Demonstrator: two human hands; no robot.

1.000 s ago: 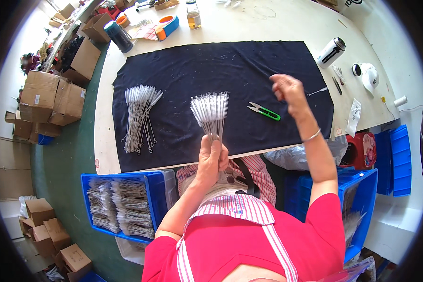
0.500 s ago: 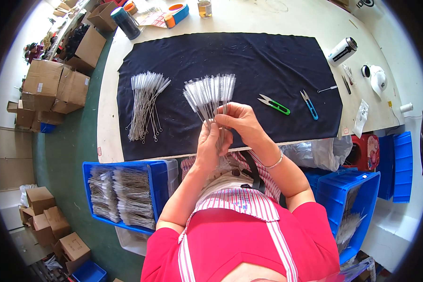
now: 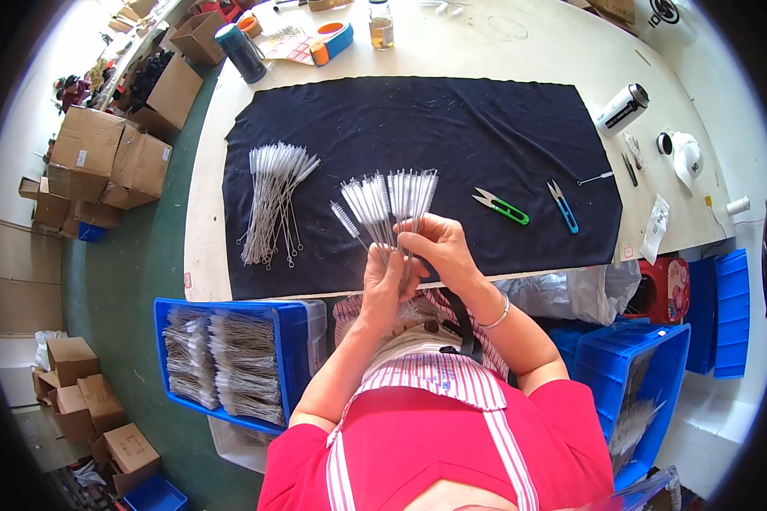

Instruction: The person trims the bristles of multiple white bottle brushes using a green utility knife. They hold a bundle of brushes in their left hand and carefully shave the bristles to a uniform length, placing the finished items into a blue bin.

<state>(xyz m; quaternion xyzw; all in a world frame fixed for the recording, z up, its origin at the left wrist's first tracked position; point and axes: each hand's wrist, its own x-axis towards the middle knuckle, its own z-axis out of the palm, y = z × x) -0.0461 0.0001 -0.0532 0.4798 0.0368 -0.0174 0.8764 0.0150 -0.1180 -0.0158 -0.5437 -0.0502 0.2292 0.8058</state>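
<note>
- Brushes (image 3: 389,198), thin wire-stemmed ones with white bristle tips, stood fanned out in a bunch held over the near edge of the black cloth (image 3: 452,128) on the table (image 3: 520,43).
- From where I watched, both hands met at the base of the bunch: the left hand (image 3: 383,281) was curled round the wire stems from the 7 o'clock side, and the right hand (image 3: 439,247) was closed on them from the 4 o'clock side, fingers pinching the stems.
- The bunch rose from the hands toward 12 o'clock, bristle ends far from the person's body, looped wire ends down inside the grip; its long axis ran roughly 6 to 12, the fan spreading between 11 and 1.
- One brush at the left of the fan leaned out toward 10 o'clock, apart from the others.
- The right hand lay nearer the bristle ends; the left sat lower on the stems.
- At 9 o'clock from the hands, a second pile of brushes (image 3: 273,200) lay on the cloth, well apart.
- At 2 o'clock lay green-handled snips (image 3: 501,205) and, beyond them, blue-handled snips (image 3: 562,206), both untouched on the cloth.
- A blue crate (image 3: 298,341) of bundled brushes stood at 8 o'clock below the table edge.
</note>
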